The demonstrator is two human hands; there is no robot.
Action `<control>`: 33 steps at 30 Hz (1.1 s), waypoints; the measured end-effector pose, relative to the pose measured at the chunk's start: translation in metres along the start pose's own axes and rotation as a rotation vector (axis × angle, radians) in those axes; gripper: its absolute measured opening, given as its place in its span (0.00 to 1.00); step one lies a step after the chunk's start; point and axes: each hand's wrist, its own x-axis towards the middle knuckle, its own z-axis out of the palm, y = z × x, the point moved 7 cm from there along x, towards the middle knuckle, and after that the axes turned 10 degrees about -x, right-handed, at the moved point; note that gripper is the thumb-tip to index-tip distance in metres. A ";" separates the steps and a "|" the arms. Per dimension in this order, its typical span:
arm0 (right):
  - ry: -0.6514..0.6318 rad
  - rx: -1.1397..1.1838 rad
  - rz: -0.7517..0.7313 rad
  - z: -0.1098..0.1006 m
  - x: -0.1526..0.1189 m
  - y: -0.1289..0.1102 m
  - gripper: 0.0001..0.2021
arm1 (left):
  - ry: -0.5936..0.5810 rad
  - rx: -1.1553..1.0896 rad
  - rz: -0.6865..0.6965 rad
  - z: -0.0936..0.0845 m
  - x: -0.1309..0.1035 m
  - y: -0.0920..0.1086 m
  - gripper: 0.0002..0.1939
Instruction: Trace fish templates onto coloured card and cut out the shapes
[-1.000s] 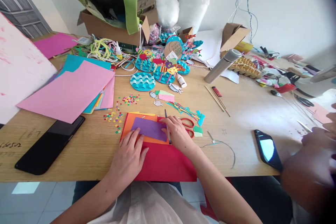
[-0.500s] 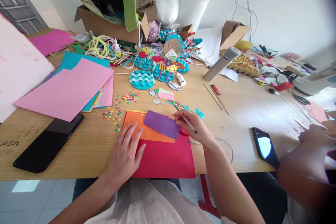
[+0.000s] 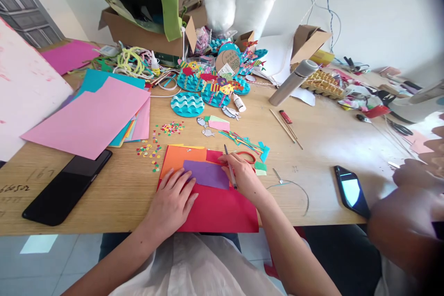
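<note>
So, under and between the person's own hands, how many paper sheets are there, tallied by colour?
Purple sheet: 1
Orange sheet: 1
Red sheet: 1
Total: 3
The left hand lies flat on the stack; the right hand holds a pencil.

We see a wooden table (image 3: 322,148) carrying a red sheet (image 3: 218,210) at six o'clock, a black tablet (image 3: 65,187) at eight, stacked pink paper (image 3: 86,118) at nine, a cardboard box (image 3: 145,37) at eleven, teal wave discs (image 3: 188,104) at centre, a steel flask (image 3: 293,83) at one and a phone (image 3: 350,192) at four.
</note>
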 end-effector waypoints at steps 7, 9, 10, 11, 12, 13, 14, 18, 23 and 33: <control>-0.023 -0.178 -0.103 -0.005 -0.017 -0.021 0.18 | 0.006 0.001 0.012 0.001 -0.001 0.000 0.16; -0.053 -0.199 -0.126 0.001 -0.021 -0.026 0.20 | 0.005 -0.001 0.005 0.001 -0.001 -0.001 0.16; -0.060 -0.213 -0.121 0.004 -0.021 -0.027 0.20 | 0.003 -0.002 0.000 0.001 -0.001 -0.001 0.16; -0.070 -0.229 -0.110 0.007 -0.021 -0.028 0.20 | 0.000 -0.004 -0.002 0.001 -0.001 -0.001 0.16; -0.077 -0.248 -0.097 0.009 -0.021 -0.028 0.19 | -0.001 -0.004 -0.002 0.001 -0.001 -0.001 0.16; -0.082 -0.267 -0.085 0.010 -0.020 -0.029 0.18 | -0.001 -0.005 -0.001 0.001 -0.001 -0.001 0.16; -0.087 -0.285 -0.072 0.011 -0.018 -0.029 0.17 | 0.001 -0.004 0.001 0.001 -0.001 -0.001 0.16; -0.118 -0.305 -0.023 0.013 -0.010 -0.026 0.15 | 0.008 0.001 0.006 0.001 -0.001 -0.001 0.16; -0.166 -0.281 -0.002 0.014 -0.004 -0.024 0.17 | 0.020 0.008 0.004 0.000 -0.002 0.000 0.16; -0.259 -0.273 -0.001 0.015 0.009 -0.019 0.20 | 0.010 0.012 0.017 0.001 -0.002 0.000 0.17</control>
